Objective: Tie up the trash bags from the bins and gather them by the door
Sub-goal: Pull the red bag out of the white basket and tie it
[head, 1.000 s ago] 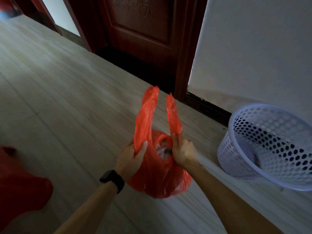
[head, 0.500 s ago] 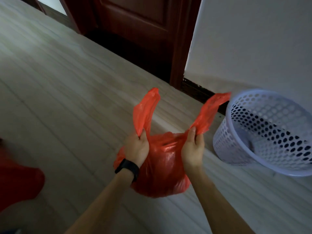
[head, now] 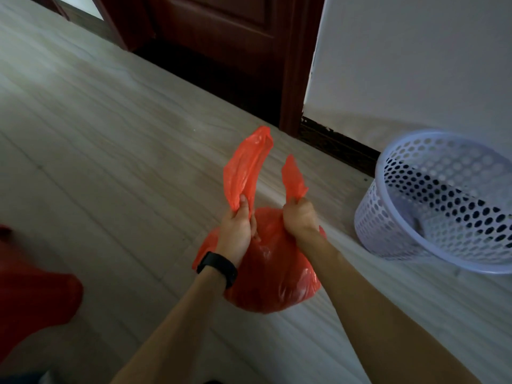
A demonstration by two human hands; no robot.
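Left hand (head: 239, 231): clamped round the left handle (head: 246, 167) of the red trash bag (head: 273, 278), thumb pressed up against the plastic, black wristband (head: 217, 268) on the wrist.
Right hand (head: 300, 220): fisted tight on the right handle (head: 293, 177), knuckles up, fingers curled under and hidden.
Handles: both standing up out of the hands, the left one taller and wider, the right one shorter and twisted to a point; apart from each other at the tips, not knotted.
Trash bag: bulging and full, hanging below both hands over the floor (head: 110, 151), in the middle of the view; mouth pinched in between the two grips; whether the bottom touches the floor, cannot tell.
Bin (head: 437, 200): pale perforated plastic basket, just right of the bag, tipped toward the camera, beside the white wall (head: 415, 65); something grey inside, too dim to name.
Door (head: 221, 37): dark red wood, beyond the bag at the top of the view, frame meeting the wall just left of the bin.
Lower left: second red shape (head: 33, 297) at the frame edge, blurred, well apart from the held bag; bag or cloth, cannot tell.
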